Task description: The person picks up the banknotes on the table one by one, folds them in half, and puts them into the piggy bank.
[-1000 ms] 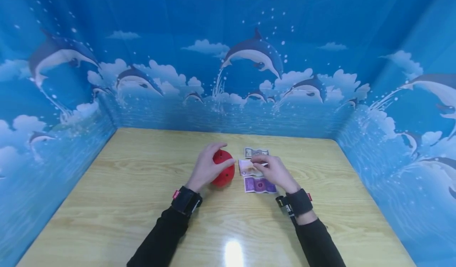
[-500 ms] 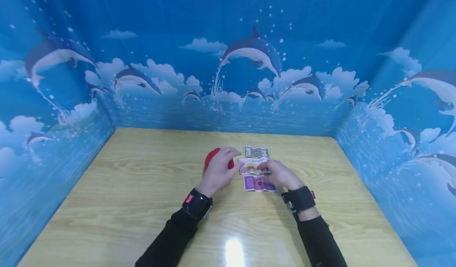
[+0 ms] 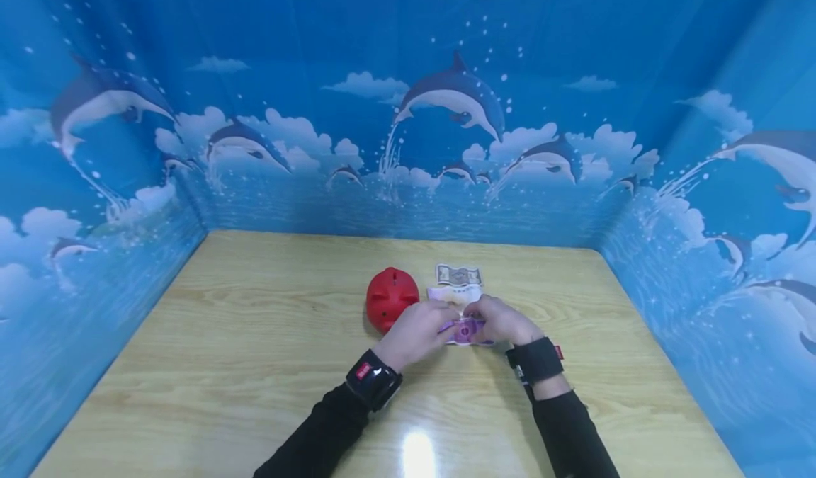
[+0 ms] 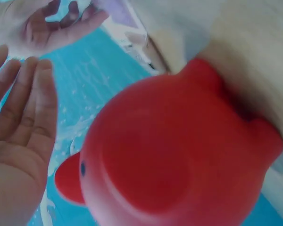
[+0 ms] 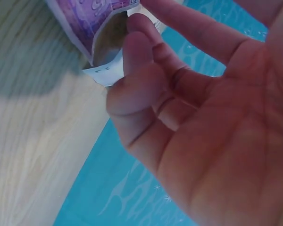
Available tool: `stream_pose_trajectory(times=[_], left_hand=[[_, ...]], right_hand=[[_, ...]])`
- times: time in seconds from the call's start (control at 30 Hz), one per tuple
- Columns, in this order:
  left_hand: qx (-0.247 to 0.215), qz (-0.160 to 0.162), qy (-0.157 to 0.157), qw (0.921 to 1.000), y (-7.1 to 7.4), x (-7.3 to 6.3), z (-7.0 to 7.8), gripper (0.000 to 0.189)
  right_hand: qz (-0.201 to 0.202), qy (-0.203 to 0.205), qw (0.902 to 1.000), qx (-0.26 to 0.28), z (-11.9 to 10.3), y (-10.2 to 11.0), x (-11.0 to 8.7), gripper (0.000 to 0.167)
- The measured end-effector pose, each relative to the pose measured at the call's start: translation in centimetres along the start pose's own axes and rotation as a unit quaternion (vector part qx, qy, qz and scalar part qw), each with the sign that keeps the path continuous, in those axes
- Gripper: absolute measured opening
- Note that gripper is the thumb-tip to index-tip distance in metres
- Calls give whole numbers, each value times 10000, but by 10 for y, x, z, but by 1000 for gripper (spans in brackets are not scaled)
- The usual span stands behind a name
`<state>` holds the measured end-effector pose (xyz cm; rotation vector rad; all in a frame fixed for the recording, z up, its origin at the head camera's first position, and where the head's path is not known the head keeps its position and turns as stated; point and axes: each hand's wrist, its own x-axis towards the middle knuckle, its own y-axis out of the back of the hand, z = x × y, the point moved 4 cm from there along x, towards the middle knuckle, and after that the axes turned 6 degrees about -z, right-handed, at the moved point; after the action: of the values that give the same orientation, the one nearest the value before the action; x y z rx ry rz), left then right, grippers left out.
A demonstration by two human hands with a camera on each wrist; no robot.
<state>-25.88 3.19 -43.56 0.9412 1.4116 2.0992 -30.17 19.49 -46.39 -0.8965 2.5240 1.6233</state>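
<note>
My left hand [image 3: 417,331] reaches across the front of a red piggy bank [image 3: 390,294], its fingertips at the left end of a purple banknote [image 3: 465,332]. In the left wrist view its fingers [image 4: 26,94] are straight and the piggy bank fills the middle. My right hand [image 3: 506,322] is over the right part of the same note, fingers loosely bent. The right wrist view shows the purple banknote [image 5: 92,21], its edge wavy, just beyond the bent fingers. A pale banknote [image 3: 454,294] lies behind, partly hidden by the hands.
A grey banknote [image 3: 459,275] lies farthest back in the row. All of this is on a wood-grain table [image 3: 287,308]. A blue dolphin-print curtain [image 3: 306,202] encloses the table at the back and both sides.
My left hand has left the piggy bank, moving right and nearer to the purple banknote. My right hand has shifted from the pale banknote forward to the purple one.
</note>
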Motion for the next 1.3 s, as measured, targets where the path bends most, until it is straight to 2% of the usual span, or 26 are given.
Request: stream_pose_trajectory(times=[0.13, 0.23, 0.37, 0.47, 0.6, 0.67, 0.77, 0.93, 1.1, 1.3], left_hand=[[86, -206, 73, 9997, -11, 3, 1, 5], [70, -385, 278, 9988, -17, 5, 0, 5], [-190, -687, 602, 9956, -25, 5, -4, 7], [-300, -796, 801, 9931, -29, 6, -6, 8], [-218, -871, 964, 9913, -34, 5, -7, 12], [-126, -846, 973, 9916, -36, 5, -6, 18], [-42, -716, 971, 9927, -38, 3, -3, 37], [-178, -518, 998, 9935, -37, 0, -2, 58], [-648, -497, 1284, 9884, -35, 0, -4, 54], [-1090, -161, 1494, 9826, -32, 1, -6, 44]], right_hand=[[57, -54, 9998, -164, -1, -2, -1, 39], [101, -90, 9994, -306, -3, -3, -2, 42], [161, -103, 9991, -376, -5, -5, -3, 43], [267, -42, 9990, -362, -6, -7, -2, 42], [434, -92, 9985, -331, -6, -8, 0, 44], [501, -176, 9979, -361, -5, -8, 0, 45], [610, -255, 9967, -466, -5, -9, 1, 46], [849, -100, 9946, -585, -8, -7, -3, 43], [972, 119, 9928, -684, -10, -4, -4, 37], [1118, 303, 9924, -425, -10, -1, -1, 32]])
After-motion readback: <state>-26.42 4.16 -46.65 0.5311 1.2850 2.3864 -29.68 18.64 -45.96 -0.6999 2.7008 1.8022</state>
